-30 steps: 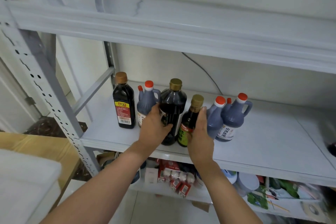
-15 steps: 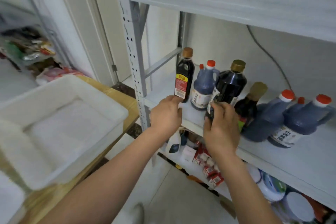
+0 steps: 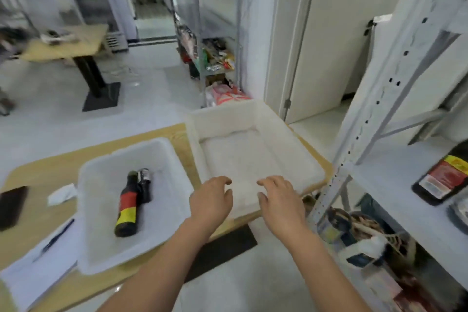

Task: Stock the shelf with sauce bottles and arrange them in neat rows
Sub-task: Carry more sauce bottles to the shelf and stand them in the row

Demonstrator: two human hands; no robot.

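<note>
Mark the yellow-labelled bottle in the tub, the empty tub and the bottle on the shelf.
Yellow-labelled bottle [image 3: 126, 206]: head view, its label.
Empty tub [image 3: 235, 157]: head view, bare bottom.
Shelf bottle [image 3: 445, 176]: head view, red label.

Dark bottle [image 3: 443, 180] on the shelf [image 3: 390, 170], top beyond right edge.

Table [image 3: 50, 175]: wooden, lower left of frame.
On table: left bin [image 3: 164, 210], right bin [image 3: 253, 159] (side by side), phone [image 3: 11, 206], crumpled paper [image 3: 62, 194], sheets [image 3: 38, 268], pen [image 3: 54, 239].
Shelf [image 3: 395, 180]: right edge of frame.
On shelf: dark bottle [image 3: 445, 177], red label.

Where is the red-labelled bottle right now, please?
Head view, lower left: the red-labelled bottle lies in the left white tub on the wooden table, beside a smaller dark bottle.
</note>
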